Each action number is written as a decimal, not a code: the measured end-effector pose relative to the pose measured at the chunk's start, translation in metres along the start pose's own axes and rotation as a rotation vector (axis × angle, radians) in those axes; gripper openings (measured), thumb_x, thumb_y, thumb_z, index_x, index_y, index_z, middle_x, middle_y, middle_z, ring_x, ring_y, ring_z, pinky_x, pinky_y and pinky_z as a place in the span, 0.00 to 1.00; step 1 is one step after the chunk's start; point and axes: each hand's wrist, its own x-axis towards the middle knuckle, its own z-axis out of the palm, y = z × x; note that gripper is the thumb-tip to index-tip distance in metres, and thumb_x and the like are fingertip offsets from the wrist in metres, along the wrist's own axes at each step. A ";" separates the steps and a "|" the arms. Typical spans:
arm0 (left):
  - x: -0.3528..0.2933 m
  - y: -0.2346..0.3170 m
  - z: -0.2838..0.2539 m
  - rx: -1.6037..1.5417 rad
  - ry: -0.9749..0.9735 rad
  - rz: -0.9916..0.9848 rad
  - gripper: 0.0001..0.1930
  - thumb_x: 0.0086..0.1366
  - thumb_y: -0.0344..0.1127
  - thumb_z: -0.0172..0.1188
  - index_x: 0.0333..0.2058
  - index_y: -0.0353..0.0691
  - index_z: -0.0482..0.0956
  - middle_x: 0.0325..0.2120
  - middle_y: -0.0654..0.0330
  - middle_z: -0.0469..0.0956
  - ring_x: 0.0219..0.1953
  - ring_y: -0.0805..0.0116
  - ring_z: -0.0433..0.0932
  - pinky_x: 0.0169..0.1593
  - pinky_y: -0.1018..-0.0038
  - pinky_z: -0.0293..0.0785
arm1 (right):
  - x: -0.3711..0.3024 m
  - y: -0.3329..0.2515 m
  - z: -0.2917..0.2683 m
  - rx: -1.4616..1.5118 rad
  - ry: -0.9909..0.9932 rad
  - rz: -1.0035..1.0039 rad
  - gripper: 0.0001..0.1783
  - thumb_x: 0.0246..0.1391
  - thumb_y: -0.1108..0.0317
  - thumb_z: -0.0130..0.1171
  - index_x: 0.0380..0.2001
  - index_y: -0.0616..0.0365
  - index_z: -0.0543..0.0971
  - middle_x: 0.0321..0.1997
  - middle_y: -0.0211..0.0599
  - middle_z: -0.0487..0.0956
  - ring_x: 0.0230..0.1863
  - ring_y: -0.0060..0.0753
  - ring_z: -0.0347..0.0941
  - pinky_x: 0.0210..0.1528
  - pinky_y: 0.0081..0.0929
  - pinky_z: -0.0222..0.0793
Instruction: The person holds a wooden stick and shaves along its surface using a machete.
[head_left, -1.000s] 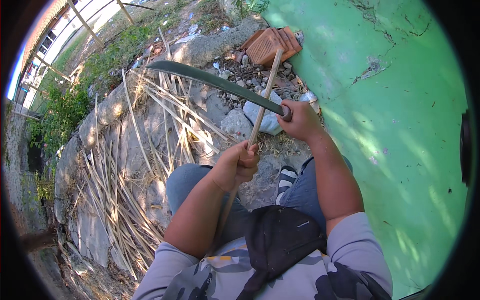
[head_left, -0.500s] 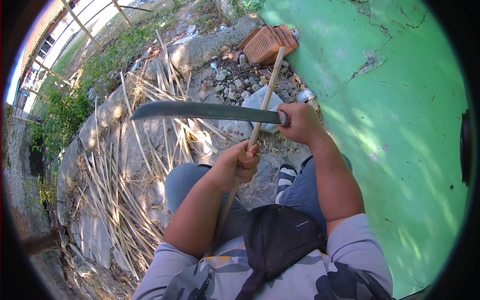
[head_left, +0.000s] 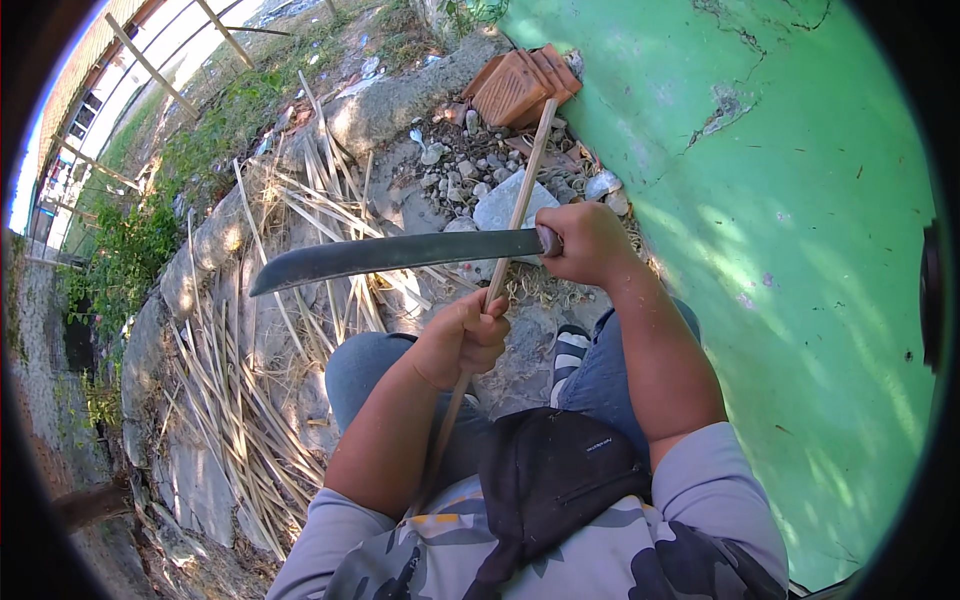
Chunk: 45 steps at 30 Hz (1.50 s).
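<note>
My left hand (head_left: 463,338) is closed round a long, thin wooden strip (head_left: 531,172), which slants up and away from my lap. In my right hand (head_left: 590,243) is the handle of a machete. Its long dark blade (head_left: 390,254) points left and lies across the strip, just above my left hand. The strip's lower end runs down between my left forearm and my thigh, partly hidden. Fingers of both hands are wrapped tight. Whether the blade's edge bites into the wood, I cannot tell.
Many pale split strips (head_left: 240,410) lie in a pile on the rough ground at the left. Orange roof tiles (head_left: 525,85) are stacked beyond a patch of stones (head_left: 465,175). A green painted surface (head_left: 780,300) spreads along my right. A black bag (head_left: 560,455) rests on my lap.
The machete has come slightly down and nearer along the strip, and its tip has dropped. Both hands keep their hold. The whole view has shifted a little.
</note>
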 end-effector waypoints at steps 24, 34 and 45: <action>-0.002 0.005 0.013 0.268 0.351 0.109 0.10 0.58 0.26 0.48 0.38 0.48 0.63 0.21 0.72 0.59 0.16 0.83 0.51 0.18 0.81 0.47 | 0.003 0.000 0.016 0.119 -0.038 0.248 0.08 0.42 0.63 0.64 0.27 0.53 0.79 0.23 0.43 0.79 0.31 0.53 0.79 0.34 0.46 0.73; -0.001 -0.003 0.012 0.350 0.354 0.103 0.10 0.60 0.24 0.51 0.37 0.48 0.64 0.20 0.72 0.59 0.15 0.82 0.53 0.19 0.79 0.46 | 0.009 0.006 0.017 0.186 -0.034 0.396 0.06 0.43 0.64 0.63 0.25 0.53 0.79 0.23 0.46 0.79 0.30 0.55 0.78 0.33 0.48 0.73; 0.005 -0.011 0.013 0.392 0.351 0.048 0.11 0.63 0.25 0.53 0.38 0.48 0.63 0.19 0.71 0.60 0.15 0.82 0.54 0.19 0.78 0.46 | 0.008 0.020 0.025 0.155 -0.001 0.419 0.07 0.42 0.63 0.64 0.26 0.52 0.81 0.23 0.46 0.79 0.30 0.55 0.79 0.34 0.46 0.74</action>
